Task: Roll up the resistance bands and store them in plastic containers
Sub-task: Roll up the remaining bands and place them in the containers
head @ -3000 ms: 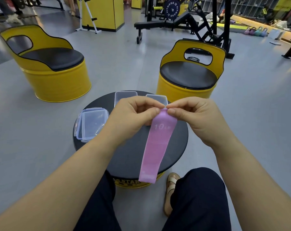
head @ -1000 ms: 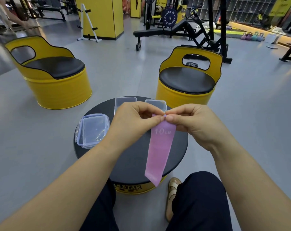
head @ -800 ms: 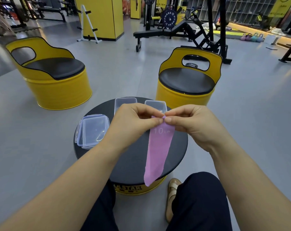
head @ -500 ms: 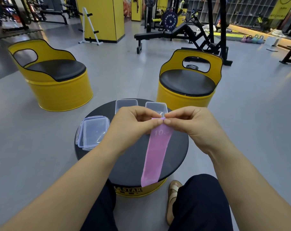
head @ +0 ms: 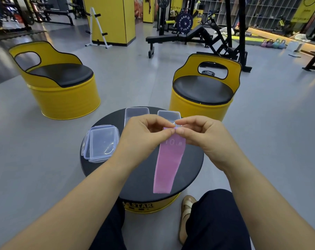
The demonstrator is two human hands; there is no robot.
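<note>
A gym floor with a round black table (head: 140,177) near the viewer. Above it, the left hand (head: 144,136) and right hand (head: 205,136) pinch the top of a pink band (head: 168,165) that hangs down. Two open containers (head: 136,112) stand far; stacked lids (head: 101,143) lie left.

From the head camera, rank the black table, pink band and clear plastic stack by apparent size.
Largest: black table; then pink band and clear plastic stack, about alike; the band hangs nearer the camera.
</note>
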